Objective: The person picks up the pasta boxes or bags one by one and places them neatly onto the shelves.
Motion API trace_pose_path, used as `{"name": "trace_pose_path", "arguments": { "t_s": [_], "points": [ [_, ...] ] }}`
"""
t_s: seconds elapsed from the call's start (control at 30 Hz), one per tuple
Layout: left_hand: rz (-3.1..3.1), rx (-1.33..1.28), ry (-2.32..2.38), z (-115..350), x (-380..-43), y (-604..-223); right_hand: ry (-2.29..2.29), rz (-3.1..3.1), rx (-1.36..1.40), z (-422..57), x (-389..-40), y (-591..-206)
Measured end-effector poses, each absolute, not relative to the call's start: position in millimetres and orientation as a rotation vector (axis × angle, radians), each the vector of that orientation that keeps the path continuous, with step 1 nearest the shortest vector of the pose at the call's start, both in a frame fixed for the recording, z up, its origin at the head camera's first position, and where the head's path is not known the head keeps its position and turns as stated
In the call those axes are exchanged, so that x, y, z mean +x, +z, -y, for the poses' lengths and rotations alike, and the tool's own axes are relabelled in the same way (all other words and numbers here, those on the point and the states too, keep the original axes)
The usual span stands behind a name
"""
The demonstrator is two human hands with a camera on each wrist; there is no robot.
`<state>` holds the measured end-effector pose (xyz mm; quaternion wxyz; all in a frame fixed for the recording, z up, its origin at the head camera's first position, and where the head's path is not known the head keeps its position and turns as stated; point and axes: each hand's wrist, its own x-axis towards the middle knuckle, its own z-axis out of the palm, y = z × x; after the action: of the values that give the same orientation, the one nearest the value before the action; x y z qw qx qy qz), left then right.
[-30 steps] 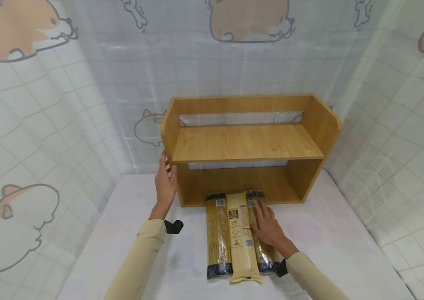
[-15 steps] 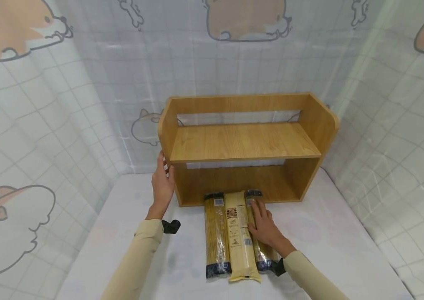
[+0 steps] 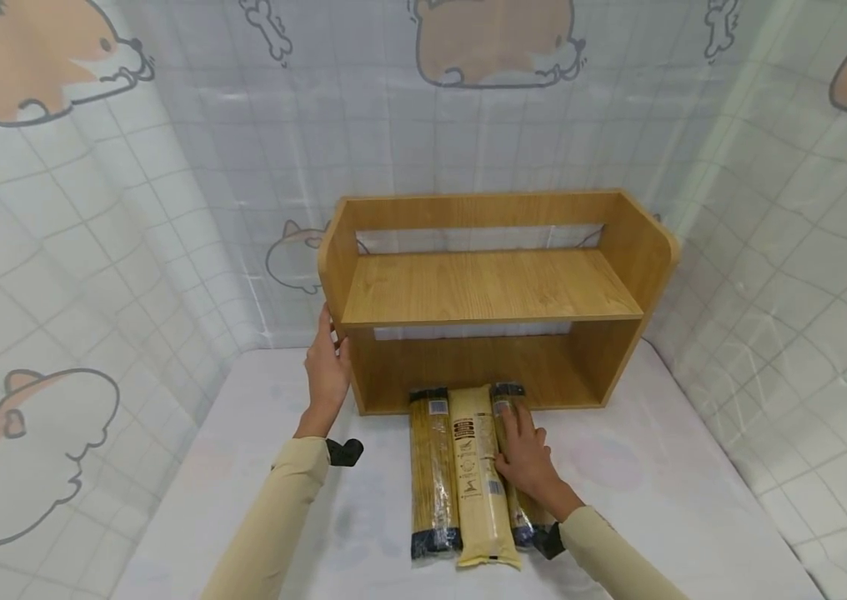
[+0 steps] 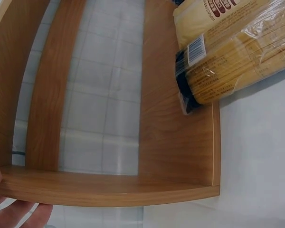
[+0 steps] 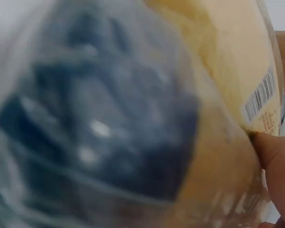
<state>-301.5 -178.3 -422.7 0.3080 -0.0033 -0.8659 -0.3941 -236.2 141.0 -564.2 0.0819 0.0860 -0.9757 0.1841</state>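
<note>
A two-tier wooden shelf stands at the back of the table. Around its left side panel my left hand holds on, the thumb on the inner face and the fingers outside, as the left wrist view shows. Three long packs lie side by side, their far ends on the lower board: a clear spaghetti pack with dark blue ends, a cream-yellow pack, and a second clear spaghetti pack. My right hand grips that right-hand pack from above, thumb at its left side against the cream pack. Its fingertips are partly hidden.
The white tabletop extends on both sides of the packs. Grid-patterned sheets with cartoon dogs form a back wall and side walls close around the table. A black wrist mount sits on my left wrist.
The fingers of my right hand have curled more over the right spaghetti pack, and the thumb has come down at its left side. Shelf, packs and left hand hold their places.
</note>
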Motion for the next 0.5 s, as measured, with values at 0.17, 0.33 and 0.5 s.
{"name": "trace_pose_path", "arguments": {
  "t_s": [0.17,0.33,0.5],
  "points": [
    [2.293,-0.021,-1.025,178.2,-300.1,-422.0,0.557,2.906,0.266,-141.0,-234.4,-566.6],
    [2.282,-0.054,-1.010,177.9,-299.8,-420.5,0.657,2.863,0.288,-143.2,-232.9,-566.7],
    [2.291,-0.044,-1.017,179.7,-299.3,-421.0,0.778,2.838,0.305,-146.1,-232.0,-566.7]
  ]
}}
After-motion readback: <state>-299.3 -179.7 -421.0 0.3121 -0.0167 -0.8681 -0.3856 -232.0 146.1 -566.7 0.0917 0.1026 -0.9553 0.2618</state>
